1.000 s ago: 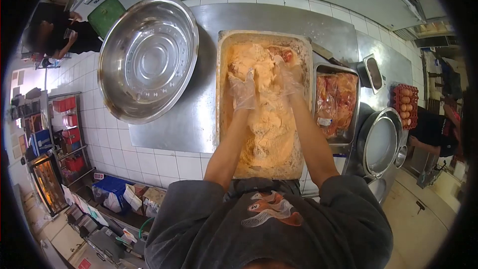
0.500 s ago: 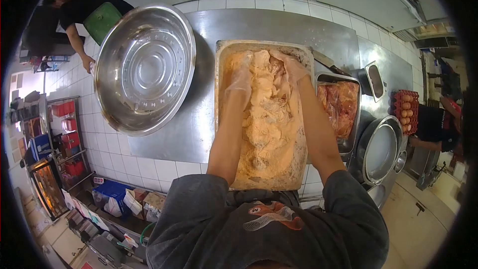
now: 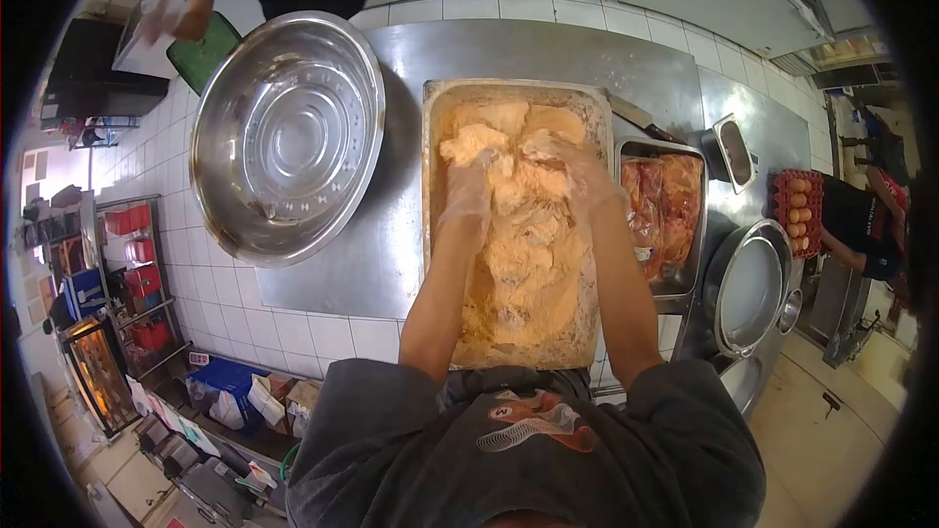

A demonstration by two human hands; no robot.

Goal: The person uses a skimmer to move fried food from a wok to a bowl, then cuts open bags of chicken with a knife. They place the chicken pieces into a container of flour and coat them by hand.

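Note:
A deep rectangular metal pan [image 3: 430, 127] in front of me holds orange-tinted flour [image 3: 533, 303] and lumpy, flour-coated pieces of meat [image 3: 474, 142]. Both hands wear thin clear plastic gloves dusted with flour. My left hand [image 3: 469, 186] is in the left-middle of the pan, its fingers curled against a coated piece. Opposite it, my right hand [image 3: 582, 174] bends its fingers around coated meat near the pan's right wall. Flour hides parts of the fingertips on both hands.
A large steel basin [image 3: 303, 137] stands left on the steel table [image 3: 411, 59]. To the right are a tray of raw meat [image 3: 675, 200], a knife [image 3: 646, 120], a small metal container [image 3: 732, 152], a bowl of whitish liquid [image 3: 751, 293] and eggs [image 3: 797, 200]. Other people work nearby.
Both hands have drawn back from the pan's far end toward its middle, and floured lumps now show at the far end. A co-worker at upper left has moved, letting go of the basin's rim.

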